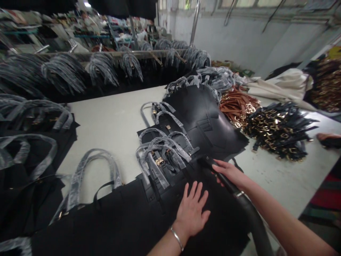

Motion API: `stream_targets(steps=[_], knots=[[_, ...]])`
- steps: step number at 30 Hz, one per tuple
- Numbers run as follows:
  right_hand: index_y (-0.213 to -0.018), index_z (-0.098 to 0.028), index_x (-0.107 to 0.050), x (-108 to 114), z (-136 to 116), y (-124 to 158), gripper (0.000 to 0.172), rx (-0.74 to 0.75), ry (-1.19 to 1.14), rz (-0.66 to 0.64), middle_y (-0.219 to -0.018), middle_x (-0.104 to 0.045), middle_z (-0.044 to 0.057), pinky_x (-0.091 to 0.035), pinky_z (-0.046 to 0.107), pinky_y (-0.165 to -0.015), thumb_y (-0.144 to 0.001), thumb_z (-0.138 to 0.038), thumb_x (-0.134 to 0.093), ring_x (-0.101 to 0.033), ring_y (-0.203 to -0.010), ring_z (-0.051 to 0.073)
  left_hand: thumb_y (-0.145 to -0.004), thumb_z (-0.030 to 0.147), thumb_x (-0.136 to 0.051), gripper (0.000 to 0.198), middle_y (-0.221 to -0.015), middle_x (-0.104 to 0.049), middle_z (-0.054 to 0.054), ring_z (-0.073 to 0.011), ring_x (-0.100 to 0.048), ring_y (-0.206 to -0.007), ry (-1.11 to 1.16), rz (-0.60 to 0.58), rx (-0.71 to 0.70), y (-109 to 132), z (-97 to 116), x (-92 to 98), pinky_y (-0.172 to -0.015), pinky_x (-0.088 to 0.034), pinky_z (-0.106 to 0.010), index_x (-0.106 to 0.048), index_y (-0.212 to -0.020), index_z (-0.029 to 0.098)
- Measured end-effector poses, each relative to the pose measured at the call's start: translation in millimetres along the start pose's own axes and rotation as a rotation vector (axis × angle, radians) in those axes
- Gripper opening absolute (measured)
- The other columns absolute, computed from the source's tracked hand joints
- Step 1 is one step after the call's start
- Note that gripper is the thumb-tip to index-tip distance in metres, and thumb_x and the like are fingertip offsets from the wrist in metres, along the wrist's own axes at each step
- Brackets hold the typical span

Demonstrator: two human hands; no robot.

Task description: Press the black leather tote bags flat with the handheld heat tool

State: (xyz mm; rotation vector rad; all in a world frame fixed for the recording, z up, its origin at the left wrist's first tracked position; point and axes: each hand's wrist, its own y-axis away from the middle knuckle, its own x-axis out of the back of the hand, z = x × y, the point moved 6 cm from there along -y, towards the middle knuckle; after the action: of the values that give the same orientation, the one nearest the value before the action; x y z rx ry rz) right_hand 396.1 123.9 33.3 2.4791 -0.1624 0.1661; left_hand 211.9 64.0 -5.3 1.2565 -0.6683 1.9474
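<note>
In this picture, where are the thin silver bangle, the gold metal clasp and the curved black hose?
Thin silver bangle [177, 239]: head view, on its visible arc.
Gold metal clasp [160, 162]: head view, on its middle.
Curved black hose [255, 222]: head view, on its thick bend.

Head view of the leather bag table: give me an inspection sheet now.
Surface: white worktable, partly covered by bags.
Job's things: black leather tote beneath the hands, its handles wrapped in clear plastic.
Clutter: tan leather straps; black straps with gold buckles.
Grippers: left hand flat on the tote; right hand gripping a black hose.
Cables: nothing seen.
Surroundings: rail of plastic-wrapped handles; cream cloth; another person's hand at right.
</note>
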Motion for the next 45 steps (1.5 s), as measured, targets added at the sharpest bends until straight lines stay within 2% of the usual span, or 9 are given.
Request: stream_targets(steps=[4,11,15,18,26,29,35,42,45], knots=[[-0.134,-0.020,-0.047,-3,-9,-19,0.048,0.016,0.008,0.006,-0.075,-0.063,0.000,-0.047,0.017,-0.035,-0.089,-0.033,-0.059,-0.057,-0.045,0.009,-0.094,0.054,-0.033,0.059,-0.158,-0.016,-0.006,-0.0287,-0.010,-0.145,0.019,0.004,0.004,0,-1,-1.9,-0.116,-0.013,-0.055,-0.032,-0.146,0.025],[-0.133,-0.019,-0.049,1,-8,-16,0.049,-0.033,0.045,-0.038,-0.074,-0.065,0.002,-0.047,0.019,-0.034,-0.088,-0.035,-0.060,-0.058,-0.044,0.011,-0.093,0.054,-0.037,0.060,-0.158,-0.015,-0.006,-0.0290,-0.010,-0.145,0.032,0.024,0.011,0,-2,-1.5,-0.116,-0.012,-0.054,-0.034,-0.145,0.025],[-0.134,-0.018,-0.047,-7,-23,-25,0.050,0.057,0.054,0.034,-0.073,-0.062,0.000,-0.048,0.018,-0.036,-0.088,-0.030,-0.060,-0.057,-0.046,0.010,-0.093,0.054,-0.034,0.059,-0.158,-0.015,-0.006,-0.0285,-0.010,-0.145,0.039,0.017,0.016,-1,-2,-2.0,-0.116,-0.013,-0.054,-0.034,-0.145,0.025],[-0.137,-0.021,-0.045,-4,-32,-14,0.051,0.118,0.052,0.086,-0.079,-0.062,0.000,-0.048,0.017,-0.039,-0.089,-0.030,-0.059,-0.056,-0.049,0.008,-0.093,0.054,-0.034,0.059,-0.157,-0.018,-0.007,-0.0283,-0.011,-0.145,0.040,0.017,0.014,-1,-2,-2.1,-0.116,-0.012,-0.054,-0.035,-0.144,0.025],[-0.139,-0.023,-0.044,1,18,46,0.061,-0.167,0.066,-0.071,-0.078,-0.065,0.001,-0.048,0.020,-0.037,-0.083,-0.036,-0.064,-0.058,-0.047,0.011,-0.094,0.051,-0.034,0.057,-0.155,-0.024,-0.009,-0.0279,-0.018,-0.143,0.054,0.032,0.007,1,-1,0.2,-0.117,-0.008,-0.053,-0.037,-0.143,0.022],[-0.139,-0.023,-0.044,-10,24,41,0.059,-0.181,0.022,-0.074,-0.079,-0.065,0.000,-0.047,0.020,-0.036,-0.084,-0.032,-0.063,-0.058,-0.046,0.010,-0.095,0.050,-0.033,0.056,-0.154,-0.027,-0.009,-0.0282,-0.020,-0.142,0.057,0.034,0.009,0,-1,0.8,-0.116,-0.007,-0.053,-0.037,-0.143,0.022],[-0.138,-0.020,-0.044,-26,3,17,0.054,-0.045,-0.028,-0.046,-0.079,-0.064,0.000,-0.047,0.018,-0.038,-0.087,-0.030,-0.060,-0.057,-0.047,0.009,-0.094,0.052,-0.033,0.057,-0.154,-0.028,-0.009,-0.0282,-0.018,-0.143,0.016,0.031,0.014,0,0,-0.9,-0.116,-0.008,-0.054,-0.038,-0.142,0.022],[-0.137,-0.022,-0.045,-16,19,45,0.055,-0.146,0.019,-0.094,-0.075,-0.062,-0.002,-0.046,0.018,-0.037,-0.085,-0.032,-0.062,-0.058,-0.046,0.010,-0.096,0.046,-0.032,0.053,-0.150,-0.036,-0.009,-0.0253,-0.026,-0.140,-0.015,0.061,0.008,3,0,-2.8,-0.117,-0.009,-0.049,-0.041,-0.140,0.017],[-0.138,-0.021,-0.045,-19,21,43,0.057,-0.161,0.006,-0.099,-0.073,-0.062,-0.002,-0.046,0.019,-0.035,-0.085,-0.031,-0.062,-0.057,-0.044,0.010,-0.096,0.046,-0.032,0.053,-0.149,-0.037,-0.009,-0.0260,-0.028,-0.139,-0.038,0.061,0.005,1,0,-2.6,-0.117,-0.010,-0.050,-0.042,-0.139,0.017]])
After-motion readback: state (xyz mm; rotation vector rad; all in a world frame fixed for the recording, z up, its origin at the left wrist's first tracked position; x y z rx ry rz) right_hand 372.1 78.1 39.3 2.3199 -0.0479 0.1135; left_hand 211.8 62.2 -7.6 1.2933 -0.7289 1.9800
